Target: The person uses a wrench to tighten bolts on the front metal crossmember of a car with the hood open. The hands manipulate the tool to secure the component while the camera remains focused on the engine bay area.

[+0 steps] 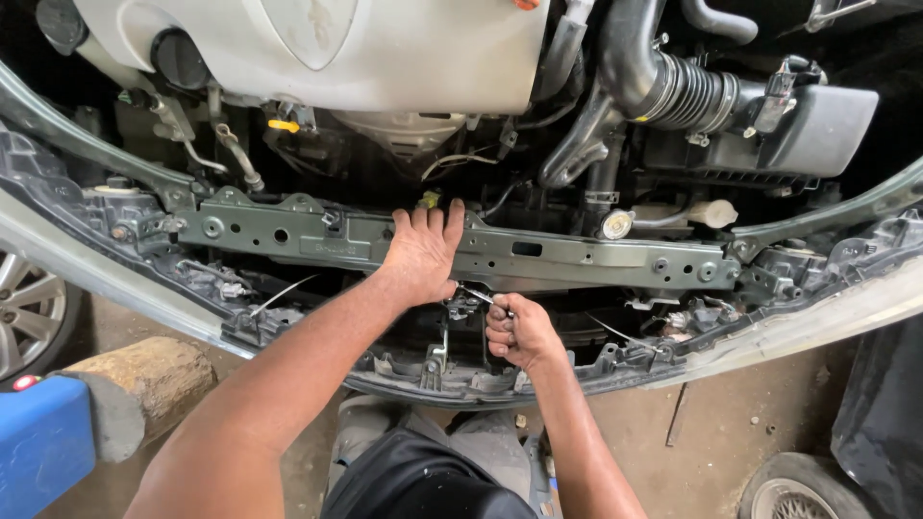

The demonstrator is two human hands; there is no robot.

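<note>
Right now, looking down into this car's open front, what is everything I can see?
Engine cover: one, off-white, top left.
Ribbed air hose: one, black, top right.
Air box: one, black, far right.
Crossbar: one, grey-green metal, across the middle.
Wooden log: one, brown, lower left.
Wheel: one, silver, left edge.
Tyre: one, bottom right.
Wrench: one, silver, below the crossbar.
Left hand: flat on the crossbar.
Right hand: fist closed around the wrench.

The left hand lies flat on the grey metal crossbar, while the right hand grips a slim metal tool just below it.
</note>
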